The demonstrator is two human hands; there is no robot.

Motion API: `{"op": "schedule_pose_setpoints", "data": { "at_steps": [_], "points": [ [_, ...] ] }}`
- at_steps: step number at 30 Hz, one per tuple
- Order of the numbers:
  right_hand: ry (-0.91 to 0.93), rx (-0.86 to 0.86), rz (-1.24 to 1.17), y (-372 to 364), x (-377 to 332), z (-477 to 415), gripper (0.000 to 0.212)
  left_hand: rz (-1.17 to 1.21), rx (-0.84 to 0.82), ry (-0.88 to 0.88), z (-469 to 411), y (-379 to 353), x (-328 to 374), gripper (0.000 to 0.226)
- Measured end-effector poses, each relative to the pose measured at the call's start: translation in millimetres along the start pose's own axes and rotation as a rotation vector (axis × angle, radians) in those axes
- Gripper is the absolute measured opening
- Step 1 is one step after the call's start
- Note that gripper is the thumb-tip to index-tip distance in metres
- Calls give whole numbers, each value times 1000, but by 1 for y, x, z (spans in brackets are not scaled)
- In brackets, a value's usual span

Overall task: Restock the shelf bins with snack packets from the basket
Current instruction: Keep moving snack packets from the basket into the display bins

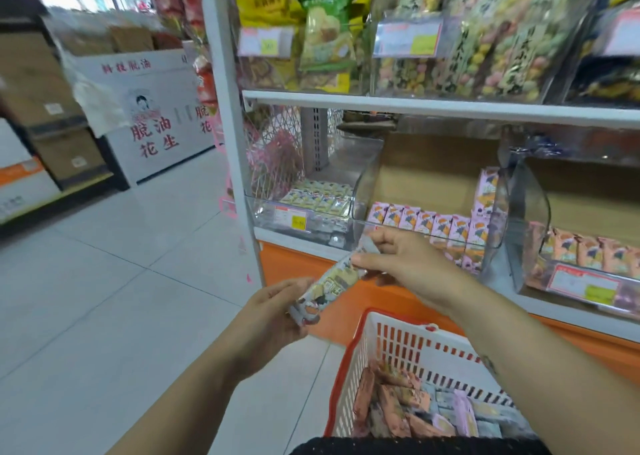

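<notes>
Gripping a small bunch of yellow-and-white snack packets (329, 286), the left hand (270, 316) has its fingers curled round the near, lower end. The right hand (408, 260) pinches the far, upper end between thumb and fingers. The bunch slants up to the right in the air, above the near-left corner of the basket (443, 354) and in front of the orange shelf base (311, 264).

The basket is white with a red rim and sits near and to the right, under the right forearm. It holds loose packets (398, 406) in orange, pink and pale blue wrappers.

On the lower shelf, the left clear bin (270, 212) holds a low layer of yellow-and-white packets (318, 194) like those in the hands. To its right, the middle clear bin (363, 184) holds a row of pink packets (426, 220). The right clear bin (530, 212) holds orange packets (588, 252). Yellow price labels are on the bin fronts, though their print is too blurred to read.

Above the white shelf board (415, 102), the upper bins hold bags of coloured snacks (485, 38). Far left on the tiled floor (138, 264) stands a white display box (152, 108) with red characters.
</notes>
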State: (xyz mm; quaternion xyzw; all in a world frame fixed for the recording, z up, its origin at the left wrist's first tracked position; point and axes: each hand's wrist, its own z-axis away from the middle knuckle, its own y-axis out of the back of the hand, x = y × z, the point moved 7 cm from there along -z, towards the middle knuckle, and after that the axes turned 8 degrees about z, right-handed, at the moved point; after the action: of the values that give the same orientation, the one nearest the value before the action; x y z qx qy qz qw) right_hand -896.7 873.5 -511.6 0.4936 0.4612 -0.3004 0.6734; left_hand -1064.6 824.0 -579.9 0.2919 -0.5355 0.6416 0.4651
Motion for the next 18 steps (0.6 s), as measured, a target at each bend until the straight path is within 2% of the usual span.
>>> {"op": "schedule_pose_setpoints", "data": {
  "at_steps": [4,8,10,15,18],
  "points": [
    [-53,-36,-32,-8,5,1,14,243,166,-87,-7,8,14,28],
    [-73,-38,-126,-25,7,-4,9,313,148,-193,-13,-13,14,33],
    [-61,-25,-100,-33,6,-10,12,334,187,-233,-14,-20,11,19],
    [56,-60,223,-34,-4,-37,9,154,243,-320,-34,-8,33,21],
    [189,86,482,-10,-14,-74,17,-22,349,-360,-58,16,60,19]
  ]
}}
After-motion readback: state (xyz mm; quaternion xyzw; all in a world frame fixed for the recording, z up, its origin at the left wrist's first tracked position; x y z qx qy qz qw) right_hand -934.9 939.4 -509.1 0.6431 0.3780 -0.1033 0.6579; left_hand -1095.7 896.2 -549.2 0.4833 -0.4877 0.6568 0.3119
